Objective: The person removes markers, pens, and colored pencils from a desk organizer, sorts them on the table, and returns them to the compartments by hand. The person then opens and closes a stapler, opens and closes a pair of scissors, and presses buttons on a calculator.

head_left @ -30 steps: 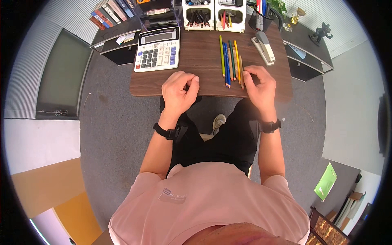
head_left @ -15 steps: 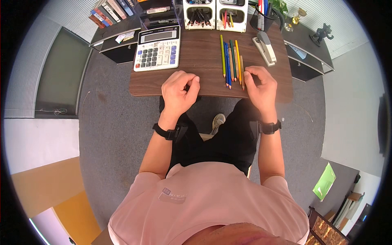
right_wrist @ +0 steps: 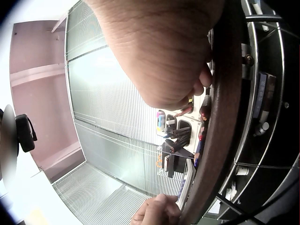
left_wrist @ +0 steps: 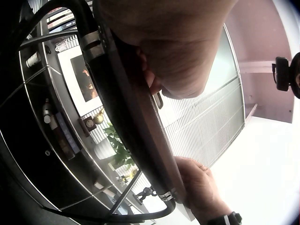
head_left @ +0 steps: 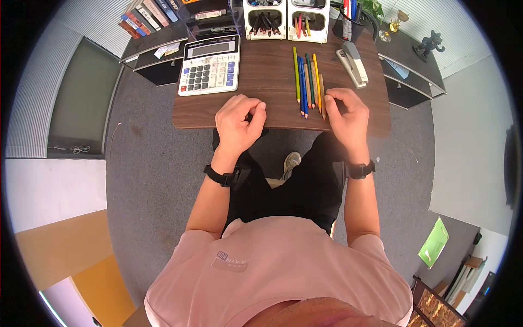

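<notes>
My left hand (head_left: 238, 122) rests at the front edge of the brown desk (head_left: 261, 103), fingers loosely curled and nothing in them. Likewise loosely curled, my right hand (head_left: 351, 117) lies on the edge further right, its fingertips right beside a brown pencil (head_left: 322, 90). That pencil is the rightmost of several colored pencils lying side by side, among them a yellow-green pencil (head_left: 296, 76), blue pencils (head_left: 304, 92) and a yellow pencil (head_left: 316, 76). In the wrist views, the undersides of the left hand (left_wrist: 168, 51) and right hand (right_wrist: 159, 51) hide their fingers.
A white calculator (head_left: 210, 66) lies beyond the left hand, a stapler (head_left: 353, 65) beyond the right. At the back stand white organizers (head_left: 266, 37) holding dark and colored pencils, and a black mesh pen cup (head_left: 357, 32). Shelves with books (head_left: 150, 16) flank the desk.
</notes>
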Demonstrator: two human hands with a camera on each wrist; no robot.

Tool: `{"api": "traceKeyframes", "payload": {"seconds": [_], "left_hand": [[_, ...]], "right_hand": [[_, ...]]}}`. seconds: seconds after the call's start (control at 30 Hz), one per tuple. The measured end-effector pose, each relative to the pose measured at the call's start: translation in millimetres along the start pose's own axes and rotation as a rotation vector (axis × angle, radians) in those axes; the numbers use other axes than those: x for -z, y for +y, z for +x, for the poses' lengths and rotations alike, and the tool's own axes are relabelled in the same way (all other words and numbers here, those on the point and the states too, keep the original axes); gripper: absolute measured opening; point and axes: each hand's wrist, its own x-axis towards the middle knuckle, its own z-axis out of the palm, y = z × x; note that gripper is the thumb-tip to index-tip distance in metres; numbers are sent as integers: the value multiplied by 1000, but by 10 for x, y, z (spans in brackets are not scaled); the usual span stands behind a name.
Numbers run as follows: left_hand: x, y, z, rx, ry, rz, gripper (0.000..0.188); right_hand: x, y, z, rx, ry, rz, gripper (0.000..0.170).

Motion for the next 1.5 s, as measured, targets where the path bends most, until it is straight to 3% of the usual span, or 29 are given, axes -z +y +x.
{"api": "traceKeyframes", "payload": {"seconds": [1.5], "left_hand": [[-8, 17, -35, -19, 33, -3, 8]], "right_hand": [[2, 5, -1, 8, 7, 22, 10]]}}
